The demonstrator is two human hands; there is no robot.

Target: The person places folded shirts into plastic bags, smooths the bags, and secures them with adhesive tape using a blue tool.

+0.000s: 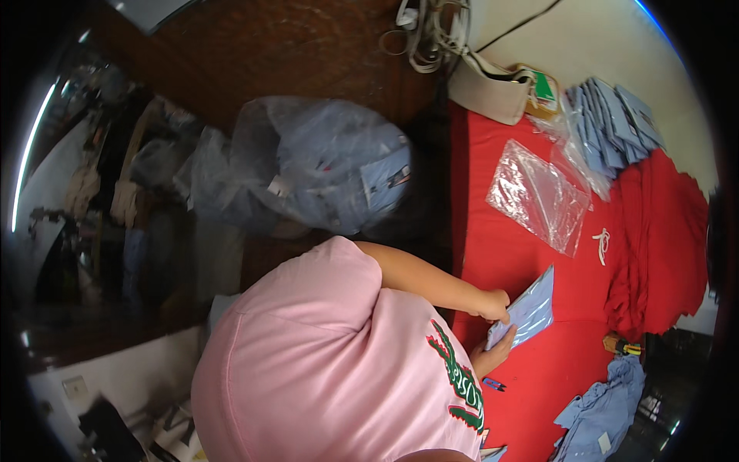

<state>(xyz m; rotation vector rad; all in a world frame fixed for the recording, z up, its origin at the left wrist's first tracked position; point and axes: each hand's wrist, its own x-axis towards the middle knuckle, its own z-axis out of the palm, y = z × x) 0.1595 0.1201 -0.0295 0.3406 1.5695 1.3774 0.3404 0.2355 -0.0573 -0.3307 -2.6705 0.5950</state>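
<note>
My left hand (493, 304) and my right hand (493, 356) both grip a folded light-blue garment (527, 310). The left hand pinches its upper near edge and the right hand holds it from underneath. The garment hovers just over a red cloth (508, 254) that covers the work surface. My pink shirt fills the lower middle of the view.
A flat clear plastic bag (539, 192) lies on the red cloth beyond the garment. Further away are a row of folded blue garments (612, 127) and a beige bag (496, 88). A big plastic sack of blue clothes (323, 165) sits aside. Loose blue garments (604, 404) and a pen (493, 383) lie nearby.
</note>
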